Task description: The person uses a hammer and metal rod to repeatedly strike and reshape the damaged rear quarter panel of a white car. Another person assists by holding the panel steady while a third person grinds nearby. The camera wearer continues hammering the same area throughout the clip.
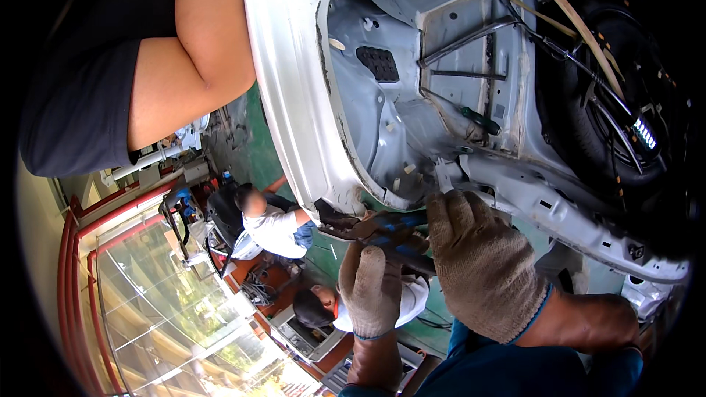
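My left hand [372, 292], in a beige knit glove, is closed at the underside of a dark tool with blue parts [396, 229]; its exact kind is not clear. My right hand [487, 270], gloved alike with a blue cuff edge, curls its fingers over the tool's right end, close to the car body's edge. The tool's left end meets the torn, dark lower corner [337, 222] of a white car body [294, 88]. Fingers and glove hide much of the tool.
A person's bare arm [195, 73] leans by the body at upper left. Two people in white shirts [276, 234] [412, 301] are lower down. A green-handled screwdriver [482, 119] lies inside the shell. A spare-wheel well [603, 110] with cables is at right; a red-framed window [176, 301] is at left.
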Available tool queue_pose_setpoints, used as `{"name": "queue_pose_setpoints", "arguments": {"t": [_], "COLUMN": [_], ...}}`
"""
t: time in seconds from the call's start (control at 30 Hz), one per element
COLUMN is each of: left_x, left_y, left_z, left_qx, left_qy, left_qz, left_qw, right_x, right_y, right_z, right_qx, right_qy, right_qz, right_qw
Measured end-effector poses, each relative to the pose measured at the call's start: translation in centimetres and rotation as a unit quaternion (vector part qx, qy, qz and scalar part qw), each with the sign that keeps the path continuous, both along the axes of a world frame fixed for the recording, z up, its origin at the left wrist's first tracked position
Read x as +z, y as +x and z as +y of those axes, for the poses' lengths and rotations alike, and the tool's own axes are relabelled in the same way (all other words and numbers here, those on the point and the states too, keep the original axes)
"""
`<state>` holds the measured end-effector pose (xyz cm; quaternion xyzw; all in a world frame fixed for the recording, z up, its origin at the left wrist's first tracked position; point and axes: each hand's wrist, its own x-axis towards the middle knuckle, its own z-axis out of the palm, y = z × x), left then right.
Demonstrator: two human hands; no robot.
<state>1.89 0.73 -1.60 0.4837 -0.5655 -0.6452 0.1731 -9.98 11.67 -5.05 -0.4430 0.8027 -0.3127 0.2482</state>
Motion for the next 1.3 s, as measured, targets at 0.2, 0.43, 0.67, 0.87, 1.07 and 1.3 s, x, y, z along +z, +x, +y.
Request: {"name": "queue_pose_setpoints", "arguments": {"t": [0.2, 0.43, 0.67, 0.87, 1.07, 1.3], "left_x": [-0.2, -1.0, -1.6, -1.4, -2.4, -3.3], "left_y": [0.1, 0.8, 0.8, 1.5, 1.4, 0.8], "left_z": [-0.3, -0.5, -0.5, -0.9, -1.0, -0.5], "left_qx": [-0.004, -0.017, 0.017, 0.031, -0.003, 0.044], "left_qy": [0.004, -0.034, -0.016, 0.018, 0.019, 0.006], "left_qz": [0.003, -0.026, -0.011, -0.009, 0.027, 0.12], "left_qw": [1.0, 0.999, 1.0, 0.999, 0.999, 0.992], "right_x": [-0.6, -2.5, -2.6, -1.0, -1.2, 0.9], "right_y": [-0.2, -0.1, -0.3, -0.8, -0.2, -0.6], "right_z": [0.1, -0.2, -0.5, -1.1, -1.5, -2.6], "right_qx": [0.02, 0.036, 0.037, 0.073, 0.102, 0.12], "right_qy": [-0.011, -0.037, -0.059, -0.024, -0.024, 0.106], "right_qz": [-0.04, -0.075, -0.063, -0.096, -0.044, -0.077], "right_qw": [0.999, 0.996, 0.996, 0.992, 0.994, 0.984]}}
